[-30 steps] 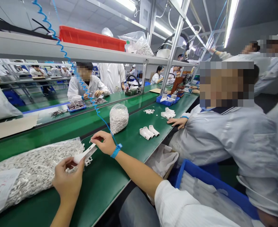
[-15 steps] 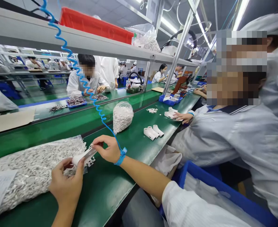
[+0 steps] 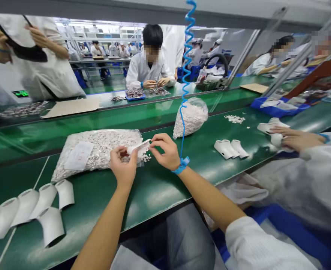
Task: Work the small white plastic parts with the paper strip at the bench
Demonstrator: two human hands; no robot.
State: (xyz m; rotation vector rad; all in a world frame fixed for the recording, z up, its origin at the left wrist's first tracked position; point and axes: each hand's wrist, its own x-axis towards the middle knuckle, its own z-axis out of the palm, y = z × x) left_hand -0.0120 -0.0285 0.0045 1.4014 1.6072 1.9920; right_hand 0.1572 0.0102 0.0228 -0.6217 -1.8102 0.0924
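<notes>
Left hand point(image 3: 123, 165): fingers closed round white part point(image 3: 138, 147). Right hand point(image 3: 165, 152): thumb and fingertips nearly together at part's two o'clock end.

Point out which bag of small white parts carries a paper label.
The long bag lying flat, nearer the left hand: a white label shows on it, while none shows on the shorter, rounder bag.
</notes>
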